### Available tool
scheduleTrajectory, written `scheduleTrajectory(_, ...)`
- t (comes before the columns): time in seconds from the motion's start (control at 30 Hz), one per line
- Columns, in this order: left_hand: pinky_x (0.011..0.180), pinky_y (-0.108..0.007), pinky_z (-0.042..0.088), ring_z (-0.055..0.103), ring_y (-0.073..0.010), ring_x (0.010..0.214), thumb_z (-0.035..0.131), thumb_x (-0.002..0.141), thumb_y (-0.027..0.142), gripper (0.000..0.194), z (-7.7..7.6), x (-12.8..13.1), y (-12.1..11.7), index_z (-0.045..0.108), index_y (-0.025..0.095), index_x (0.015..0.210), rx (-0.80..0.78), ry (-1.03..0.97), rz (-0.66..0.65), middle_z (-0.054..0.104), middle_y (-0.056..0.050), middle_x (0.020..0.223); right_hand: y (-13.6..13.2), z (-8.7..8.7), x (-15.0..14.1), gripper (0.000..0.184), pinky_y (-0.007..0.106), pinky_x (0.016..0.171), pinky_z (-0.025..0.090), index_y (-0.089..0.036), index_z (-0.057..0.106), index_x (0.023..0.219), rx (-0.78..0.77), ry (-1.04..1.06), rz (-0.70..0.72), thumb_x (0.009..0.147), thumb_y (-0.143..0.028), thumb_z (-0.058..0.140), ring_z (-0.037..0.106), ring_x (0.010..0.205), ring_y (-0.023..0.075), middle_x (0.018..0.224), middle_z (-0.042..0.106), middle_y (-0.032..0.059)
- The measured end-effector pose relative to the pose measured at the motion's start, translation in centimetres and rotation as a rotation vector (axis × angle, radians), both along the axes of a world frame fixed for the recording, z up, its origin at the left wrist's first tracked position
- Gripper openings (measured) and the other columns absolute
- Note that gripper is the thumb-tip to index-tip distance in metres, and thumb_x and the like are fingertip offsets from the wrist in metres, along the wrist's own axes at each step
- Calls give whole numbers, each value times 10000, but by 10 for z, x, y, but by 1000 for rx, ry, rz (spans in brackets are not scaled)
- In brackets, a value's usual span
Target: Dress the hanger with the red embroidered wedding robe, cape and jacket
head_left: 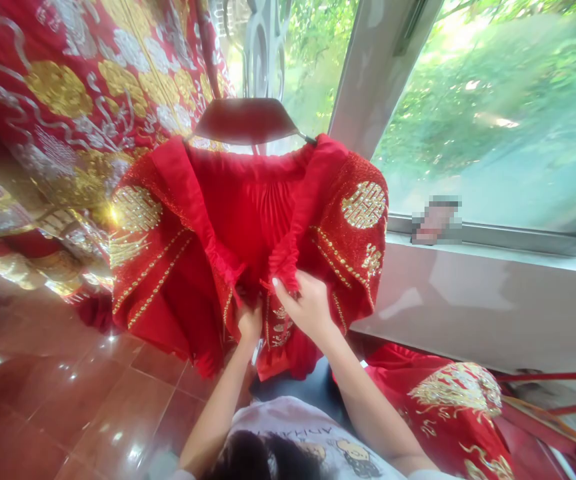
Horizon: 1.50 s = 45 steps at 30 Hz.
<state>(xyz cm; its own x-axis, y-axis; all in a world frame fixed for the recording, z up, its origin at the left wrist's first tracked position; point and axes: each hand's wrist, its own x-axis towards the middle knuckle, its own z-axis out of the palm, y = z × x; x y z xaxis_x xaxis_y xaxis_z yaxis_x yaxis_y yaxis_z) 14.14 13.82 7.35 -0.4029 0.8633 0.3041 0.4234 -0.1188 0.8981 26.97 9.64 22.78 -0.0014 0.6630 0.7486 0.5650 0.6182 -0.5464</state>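
Observation:
A red jacket (163,280) with gold beaded trim and round gold emblems on its shoulders hangs on a dark red hanger (243,121) in front of me. Its front is parted at the top, and the pleated red lining shows inside. My left hand (251,323) is closed on the left front edge near the gathered trim; its fingers are partly hidden by the cloth. On the opposite side, my right hand (311,303) pinches the gathered right front edge, thumb on top and the other fingers mostly out of sight.
More red garments with gold and silver embroidery (113,73) hang at the left. A window (488,127) with a sill (498,253) lies to the right. Another embroidered red garment (433,407) rests at lower right. Glossy tiles (113,400) cover the floor.

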Motion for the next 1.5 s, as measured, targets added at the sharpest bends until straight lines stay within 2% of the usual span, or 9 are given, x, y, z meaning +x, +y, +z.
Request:
scheduleTrajectory(0.23,826,-412,512,635,-268,973,521,849,315,271,2,7,27,574,160,1065,33,11,-2,625,-156,1094,-1,-2,-3,283,228,515,364,-186,450,617,-6,1,-15,883,-242,530,434,504,92,575,509,-16)
scheduleTrajectory(0.43,775,-355,507,639,-225,811,548,818,305,179,-13,-1,-5,580,163,923,26,23,-78,654,-92,870,0,-9,0,149,246,642,481,-176,586,767,-90,25,79,870,-283,575,600,674,141,743,646,31)
scheduleTrajectory(0.53,688,-312,488,595,-187,690,547,826,318,140,-22,-4,-36,544,180,808,2,32,-88,611,-43,749,-6,-40,-3,191,297,721,523,-179,616,939,-182,-41,104,840,-342,620,648,789,186,880,681,67)
scheduleTrajectory(0.67,664,-297,461,548,-173,662,533,835,314,142,-33,-7,-62,501,197,761,-12,41,-69,562,-25,717,-29,-103,-18,172,340,689,539,-188,543,942,-248,27,-235,860,-335,576,638,750,202,836,636,72)
scheduleTrajectory(0.87,682,-296,445,536,-173,675,545,829,307,174,-45,-12,-66,460,209,713,-27,20,-75,539,-17,707,-68,-158,-36,526,509,772,527,-251,369,1176,116,128,-542,745,-236,669,567,1020,322,1133,510,152)
scheduleTrajectory(1.03,627,-265,455,549,-151,638,536,853,304,176,-44,-13,-67,485,193,727,-36,-50,-108,548,-6,691,-73,-157,-48,274,410,755,496,-227,546,1021,171,-56,-382,765,-149,606,572,925,243,1057,531,99)
scheduleTrajectory(1.23,622,-249,448,540,-138,626,581,815,294,180,-45,-13,-66,497,180,703,-6,-93,-118,546,4,675,-68,-113,-39,239,464,871,435,-200,672,1012,229,-92,-612,789,-129,621,479,1142,316,1297,424,158)
scheduleTrajectory(1.33,629,-243,446,540,-132,626,566,826,283,166,-44,-13,-66,505,177,714,1,-113,-122,552,6,677,-66,-101,-31,225,435,870,463,-217,643,968,298,-11,-491,792,-84,598,547,1072,266,1135,572,114)
scheduleTrajectory(1.5,580,-228,416,503,-124,591,566,780,267,153,-38,-13,-68,501,175,676,36,-133,-160,526,18,631,-53,-124,-42,114,295,692,494,-172,636,925,-243,-128,-164,880,-194,534,635,735,172,826,690,56)
